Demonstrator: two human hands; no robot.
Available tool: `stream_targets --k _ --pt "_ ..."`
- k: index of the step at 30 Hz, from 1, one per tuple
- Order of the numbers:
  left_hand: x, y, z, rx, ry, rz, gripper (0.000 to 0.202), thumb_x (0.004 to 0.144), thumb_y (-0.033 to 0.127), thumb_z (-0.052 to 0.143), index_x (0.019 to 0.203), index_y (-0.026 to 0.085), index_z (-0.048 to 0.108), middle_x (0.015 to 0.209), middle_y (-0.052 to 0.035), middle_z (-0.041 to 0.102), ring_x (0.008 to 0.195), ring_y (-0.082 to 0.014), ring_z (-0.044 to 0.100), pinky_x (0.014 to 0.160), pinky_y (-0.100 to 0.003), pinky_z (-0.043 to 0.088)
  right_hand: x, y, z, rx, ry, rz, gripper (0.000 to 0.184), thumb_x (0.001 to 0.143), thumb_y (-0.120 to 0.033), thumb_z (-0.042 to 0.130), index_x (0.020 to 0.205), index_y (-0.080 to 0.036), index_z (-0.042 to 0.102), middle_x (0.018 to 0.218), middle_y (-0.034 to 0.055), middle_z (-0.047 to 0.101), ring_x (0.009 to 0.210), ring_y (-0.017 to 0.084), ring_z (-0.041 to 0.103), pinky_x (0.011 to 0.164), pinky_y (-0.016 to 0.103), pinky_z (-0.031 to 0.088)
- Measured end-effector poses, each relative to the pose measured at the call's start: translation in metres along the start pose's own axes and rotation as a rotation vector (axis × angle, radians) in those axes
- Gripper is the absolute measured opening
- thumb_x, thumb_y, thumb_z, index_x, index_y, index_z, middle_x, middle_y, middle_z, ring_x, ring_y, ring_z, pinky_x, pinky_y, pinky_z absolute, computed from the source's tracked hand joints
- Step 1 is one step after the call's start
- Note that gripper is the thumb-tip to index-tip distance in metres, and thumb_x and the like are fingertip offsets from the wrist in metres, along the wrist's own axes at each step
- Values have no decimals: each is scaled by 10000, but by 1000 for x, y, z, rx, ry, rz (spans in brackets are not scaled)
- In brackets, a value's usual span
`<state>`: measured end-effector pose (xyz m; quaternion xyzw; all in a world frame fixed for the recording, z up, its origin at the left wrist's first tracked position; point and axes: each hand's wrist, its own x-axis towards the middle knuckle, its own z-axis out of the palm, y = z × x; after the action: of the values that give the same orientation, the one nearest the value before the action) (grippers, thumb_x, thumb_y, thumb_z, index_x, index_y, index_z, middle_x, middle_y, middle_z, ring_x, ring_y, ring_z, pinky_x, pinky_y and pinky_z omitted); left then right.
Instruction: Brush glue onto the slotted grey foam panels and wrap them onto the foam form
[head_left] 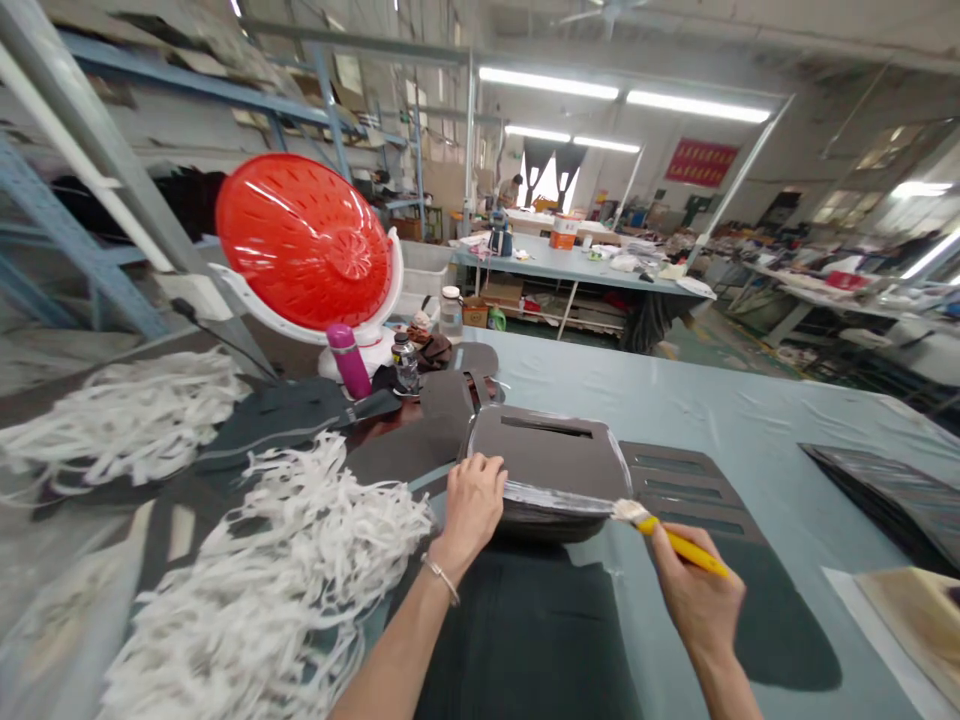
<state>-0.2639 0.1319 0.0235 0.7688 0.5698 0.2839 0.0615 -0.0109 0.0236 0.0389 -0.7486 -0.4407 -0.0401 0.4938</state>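
Note:
My right hand [697,585] grips a paintbrush with a yellow handle [690,551]. Its pale bristles touch the front right corner of a dark grey panel [551,450] with a slot near its far edge. A shiny whitish wet band runs along the panel's edges. At the front left corner, my left hand [474,495] holds the panel with its fingers curled and close together; the fingertips' undersides are hidden. More dark layers [551,522] show beneath the panel's front edge. Right of it lies a dark piece [690,490] with several slots.
White strips [262,580] heap up at the left. Behind them stand a red heater dish [307,245], a magenta bottle [349,362] and a dark bottle [405,362]. A stack of dark sheets [892,500] and a tan block [911,620] lie on the right.

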Motion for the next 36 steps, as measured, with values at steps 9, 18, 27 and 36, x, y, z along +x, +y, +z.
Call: stream_targets --k 9,18,27,36 --pt "-18 23 24 157 135 -44 379 882 313 463 1216 154 542 1280 -162 516 1238 -276 434 1002 -450 372 22 -117 130 493 -513 -59 301 750 -461 590 844 -183 655 706 22 664 589 161 621 575 252 471" --pt "-14 14 25 150 147 -30 348 885 285 459 1210 201 553 1254 -122 532 1207 -261 459 982 -439 412 81 -133 232 189 -342 -123 281 733 -437 535 766 -188 661 642 37 665 640 189 629 654 280 453" --pt "-12 13 21 135 137 -24 326 892 277 446 1190 217 564 1217 -109 523 1161 -246 472 962 -424 421 98 -69 175 51 -310 -78 317 759 -479 490 729 -198 634 588 33 636 587 190 602 622 270 415" --pt "-12 16 24 181 143 5 321 899 284 429 1178 216 572 1200 -106 513 1119 -242 481 948 -419 417 69 -91 164 178 -244 -199 288 790 -419 449 788 -203 639 659 14 633 590 149 562 591 238 393"
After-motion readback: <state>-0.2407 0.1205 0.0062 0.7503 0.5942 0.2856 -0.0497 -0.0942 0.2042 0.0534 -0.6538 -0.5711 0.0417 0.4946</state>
